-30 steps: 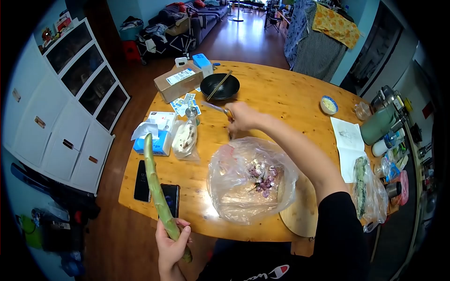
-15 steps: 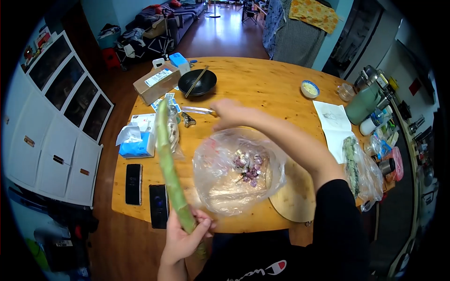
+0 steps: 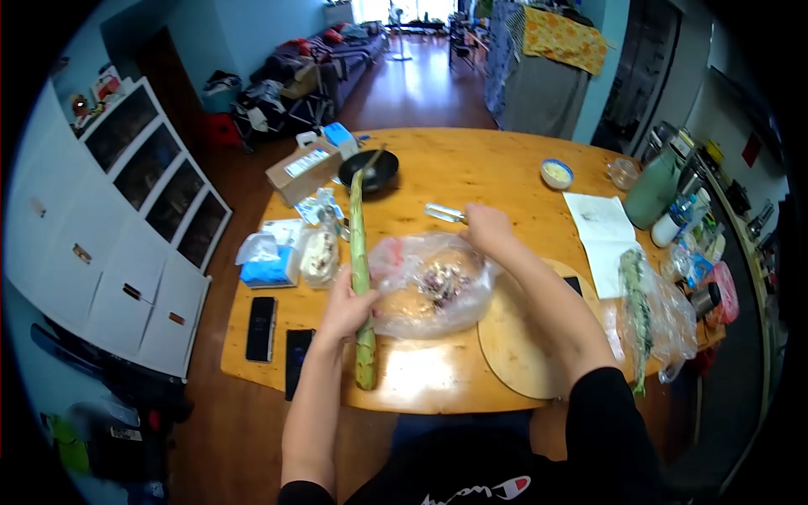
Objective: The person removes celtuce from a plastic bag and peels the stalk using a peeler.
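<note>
My left hand (image 3: 347, 307) is closed around the lower part of a long green celtuce stem (image 3: 359, 244), which stands nearly upright and points away over the table. In my right hand (image 3: 488, 227) is a metal peeler (image 3: 444, 213), its head pointing left, apart from the stem. Between my hands lies an open clear plastic bag (image 3: 412, 316) with purple and white peelings (image 3: 446, 282) in it. A round wooden cutting board (image 3: 518, 349) sits under my right forearm, with a dark object (image 3: 574, 284) partly hidden at its far edge.
At the left are two phones (image 3: 261, 329), a tissue pack (image 3: 268, 268), a bagged pale food (image 3: 320, 257) and a cardboard box (image 3: 305, 171). Behind the stem stands a black bowl (image 3: 383, 172). To the right are a small bowl (image 3: 556, 174), paper (image 3: 602, 240), a bagged green vegetable (image 3: 637, 311) and a green flask (image 3: 655, 194).
My left hand has moved forward with the stem, which is more upright. My right hand has lifted the peeler and brought it rightward. The plastic bag looks flatter and the view has shifted.
</note>
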`<state>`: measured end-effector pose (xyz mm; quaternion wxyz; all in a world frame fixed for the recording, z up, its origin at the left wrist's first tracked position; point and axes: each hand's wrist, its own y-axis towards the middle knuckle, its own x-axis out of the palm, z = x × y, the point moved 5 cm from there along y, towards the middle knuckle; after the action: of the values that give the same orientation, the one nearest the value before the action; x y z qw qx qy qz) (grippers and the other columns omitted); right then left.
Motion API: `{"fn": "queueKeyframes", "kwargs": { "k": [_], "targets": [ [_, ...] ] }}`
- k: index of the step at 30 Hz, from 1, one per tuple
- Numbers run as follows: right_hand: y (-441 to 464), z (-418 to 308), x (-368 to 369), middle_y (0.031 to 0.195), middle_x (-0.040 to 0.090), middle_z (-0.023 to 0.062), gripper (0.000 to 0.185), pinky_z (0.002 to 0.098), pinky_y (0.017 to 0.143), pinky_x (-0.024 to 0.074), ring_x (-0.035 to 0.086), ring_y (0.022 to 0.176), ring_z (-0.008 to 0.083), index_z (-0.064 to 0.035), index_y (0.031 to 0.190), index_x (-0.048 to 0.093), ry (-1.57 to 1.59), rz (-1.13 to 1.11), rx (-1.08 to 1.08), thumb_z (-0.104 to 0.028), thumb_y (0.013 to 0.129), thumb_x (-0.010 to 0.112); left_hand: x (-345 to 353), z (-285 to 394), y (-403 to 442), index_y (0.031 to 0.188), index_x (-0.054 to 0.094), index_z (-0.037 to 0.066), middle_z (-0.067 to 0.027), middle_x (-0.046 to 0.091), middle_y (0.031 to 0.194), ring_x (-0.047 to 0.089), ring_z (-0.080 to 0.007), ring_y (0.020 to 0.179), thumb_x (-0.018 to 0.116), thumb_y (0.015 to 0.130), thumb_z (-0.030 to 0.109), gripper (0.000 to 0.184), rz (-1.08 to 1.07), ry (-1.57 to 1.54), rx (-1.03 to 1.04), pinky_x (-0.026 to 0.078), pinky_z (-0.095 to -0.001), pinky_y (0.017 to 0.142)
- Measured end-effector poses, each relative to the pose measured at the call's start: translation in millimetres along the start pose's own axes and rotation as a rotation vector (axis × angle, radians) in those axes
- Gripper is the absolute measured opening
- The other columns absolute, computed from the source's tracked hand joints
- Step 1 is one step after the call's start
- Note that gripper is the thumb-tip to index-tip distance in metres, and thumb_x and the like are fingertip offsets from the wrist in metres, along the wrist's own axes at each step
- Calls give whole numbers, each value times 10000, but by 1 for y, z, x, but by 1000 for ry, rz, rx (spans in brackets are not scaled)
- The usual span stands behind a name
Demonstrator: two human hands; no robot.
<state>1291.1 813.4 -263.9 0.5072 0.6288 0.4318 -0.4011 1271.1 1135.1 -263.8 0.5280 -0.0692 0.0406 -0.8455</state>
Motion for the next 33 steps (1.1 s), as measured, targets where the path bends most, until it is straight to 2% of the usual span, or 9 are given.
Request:
{"fn": "queueKeyframes", "kwargs": {
  "k": [5, 6, 11, 14, 17, 20, 23, 29, 33],
  "targets": [
    [-29, -41, -96, 847, 684, 157, 415, 474, 679, 500, 664, 831, 376, -59, 963, 572, 226, 134, 137, -343, 789, 819, -1, 28, -14, 1031, 489, 73, -86, 650, 938, 642, -136, 708, 698, 901, 24, 251, -71, -310, 31, 530, -238, 489],
    [-43, -51, -111, 832, 680, 157, 415, 475, 667, 492, 661, 815, 380, -59, 964, 570, 258, 154, 88, -345, 792, 816, -3, 28, -11, 1029, 494, 83, -55, 609, 864, 613, -132, 683, 629, 987, 180, 171, -31, -241, 71, 508, -246, 484],
    [-97, -66, -128, 766, 659, 148, 367, 449, 622, 491, 651, 723, 367, -44, 919, 577, 452, 154, 83, -297, 797, 813, 4, 67, -21, 1118, 503, 88, -29, 534, 887, 552, -148, 751, 406, 1084, 387, 317, -30, -685, 306, 504, -323, 698],
    [-145, -93, -117, 767, 642, 24, 238, 290, 580, 497, 579, 689, 82, -35, 881, 585, 1312, 114, 55, -199, 919, 753, 11, 92, -41, 1163, 470, 103, -37, 516, 936, 536, -162, 828, 394, 1097, 364, 280, -9, -772, 533, 487, -332, 777],
    [-179, -116, -70, 878, 658, 77, 249, 240, 528, 488, 629, 693, 133, -55, 920, 572, 1362, 149, 146, -240, 940, 737, 18, 105, -71, 1177, 467, 132, -30, 497, 976, 517, -157, 866, 391, 1093, 392, 283, 33, -759, 794, 464, -347, 856],
    [-187, -143, -52, 908, 666, 105, 214, 237, 440, 453, 700, 735, 209, -75, 978, 564, 1890, -119, 602, -226, 954, 713, 32, 102, -103, 1192, 459, 154, -29, 479, 1020, 486, -170, 946, 404, 1082, 428, 300, 74, -637, 988, 417, -362, 946],
    [-165, -154, -41, 918, 680, 126, 198, 252, 379, 417, 736, 776, 255, -73, 1049, 562, 2129, -99, 528, -202, 968, 690, 50, 81, -127, 1204, 428, 158, -70, 520, 1155, 525, -211, 1103, 500, 1026, 500, 393, 95, -463, 1110, 375, -421, 1091],
    [-136, -135, -32, 927, 708, 87, 90, 207, 413, 421, 702, 779, 165, -66, 972, 601, 2281, -205, 649, -106, 938, 674, 59, 11, -155, 1367, 446, 121, -268, 398, 1498, 498, -363, 1309, 590, 1010, 406, 479, 12, 325, 1054, 438, -459, 1070],
    [-142, -124, -6, 870, 670, 56, 198, 225, 427, 423, 662, 716, 135, -142, 873, 506, 2197, -209, 608, -95, 921, 693, 47, -38, -162, 1518, 392, 86, -309, 266, 1583, 650, -343, 1125, 620, 983, 83, 581, -341, -76, 263, 570, -388, 920]
  ]
}}
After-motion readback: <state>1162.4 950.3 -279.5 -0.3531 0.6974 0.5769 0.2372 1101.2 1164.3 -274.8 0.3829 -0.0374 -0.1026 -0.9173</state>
